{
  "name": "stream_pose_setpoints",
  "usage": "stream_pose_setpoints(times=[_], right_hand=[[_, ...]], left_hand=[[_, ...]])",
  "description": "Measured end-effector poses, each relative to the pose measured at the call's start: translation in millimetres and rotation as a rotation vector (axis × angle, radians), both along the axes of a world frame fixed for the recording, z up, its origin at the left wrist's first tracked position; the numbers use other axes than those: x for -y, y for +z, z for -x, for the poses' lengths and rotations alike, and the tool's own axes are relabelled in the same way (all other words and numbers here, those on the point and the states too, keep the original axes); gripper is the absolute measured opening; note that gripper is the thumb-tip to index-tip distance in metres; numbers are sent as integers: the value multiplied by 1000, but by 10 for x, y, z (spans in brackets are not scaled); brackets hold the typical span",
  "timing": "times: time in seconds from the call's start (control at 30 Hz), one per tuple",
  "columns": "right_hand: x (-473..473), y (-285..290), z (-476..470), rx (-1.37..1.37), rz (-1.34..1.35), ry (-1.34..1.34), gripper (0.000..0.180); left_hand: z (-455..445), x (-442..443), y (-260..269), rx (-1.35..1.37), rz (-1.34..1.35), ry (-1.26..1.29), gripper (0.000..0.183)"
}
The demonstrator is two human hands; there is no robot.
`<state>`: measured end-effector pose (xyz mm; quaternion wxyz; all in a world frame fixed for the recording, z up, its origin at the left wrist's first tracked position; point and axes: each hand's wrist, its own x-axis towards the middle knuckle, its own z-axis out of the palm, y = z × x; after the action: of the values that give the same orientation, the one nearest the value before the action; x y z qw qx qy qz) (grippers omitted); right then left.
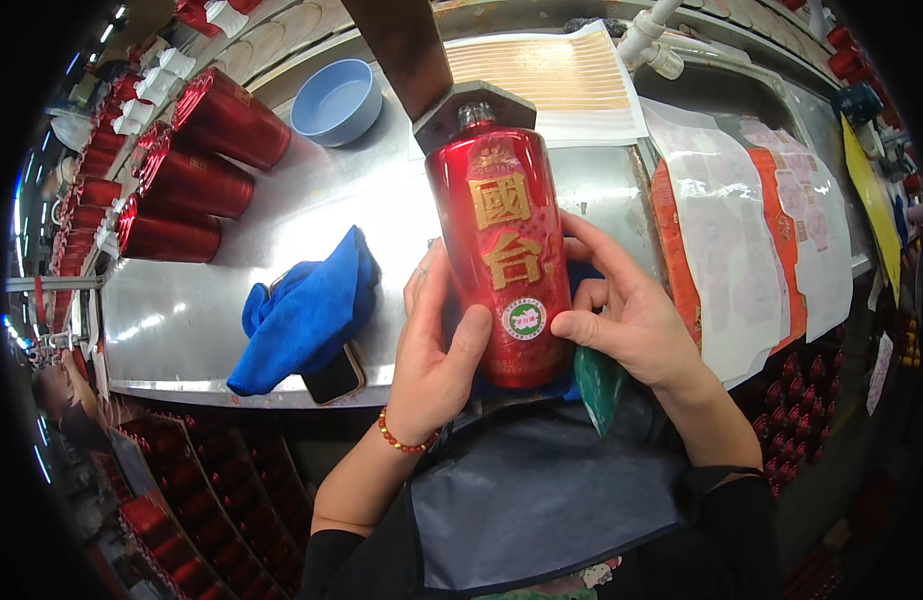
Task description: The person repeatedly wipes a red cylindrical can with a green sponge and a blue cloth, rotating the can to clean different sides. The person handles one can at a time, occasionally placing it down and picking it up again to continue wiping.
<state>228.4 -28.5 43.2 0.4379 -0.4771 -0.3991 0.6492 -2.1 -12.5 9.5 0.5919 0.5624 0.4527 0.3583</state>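
Observation:
A shiny red glass bottle (pixel 499 262) with raised gold writing lies in front of me, its neck pointing away. My left hand (pixel 439 330) grips its left side, thumb on the front face near the base. On the other side my right hand (pixel 626 315) holds the lower body, thumb beside a round green-and-white sticker (pixel 524 319). The bottle's neck meets an octagonal metal plate (pixel 518 109) on a brown upright bar (pixel 401 52). A green pointed scraper-like piece (pixel 600 386) juts out below my right hand; whether the fingers hold it cannot be told.
Left on the metal table (pixel 169 322) are a blue cloth (pixel 311 315), a partly covered phone (pixel 338 379), a blue bowl (pixel 338 101) and red bottles (pixel 233 116). Gold-striped sheets (pixel 544 71) and label sheets (pixel 716 225) lie behind and right. A person (pixel 75 405) is at far left.

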Motion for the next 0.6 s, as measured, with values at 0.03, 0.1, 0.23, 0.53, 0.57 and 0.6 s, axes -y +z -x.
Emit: stream_pose_setpoints(times=[0.03,0.1,0.23,0.53,0.57,0.6], right_hand=[[1,-9,5,9,-9,-3,88],[1,-24,13,18,-19,-4,88],[0,-29,18,11,-25,-8,87],[2,-46,16,-14,-15,-21,84],[1,-41,19,-12,-12,-21,84],[-1,-31,21,-12,-13,-21,84]], left_hand=[[-7,-5,5,-6,-2,-2,71],[-14,-12,14,-10,-7,-5,70],[-14,-13,8,-2,-6,0,70],[-22,0,21,2,5,21,65],[-25,-3,25,4,5,20,64],[-28,-7,33,5,4,18,64]])
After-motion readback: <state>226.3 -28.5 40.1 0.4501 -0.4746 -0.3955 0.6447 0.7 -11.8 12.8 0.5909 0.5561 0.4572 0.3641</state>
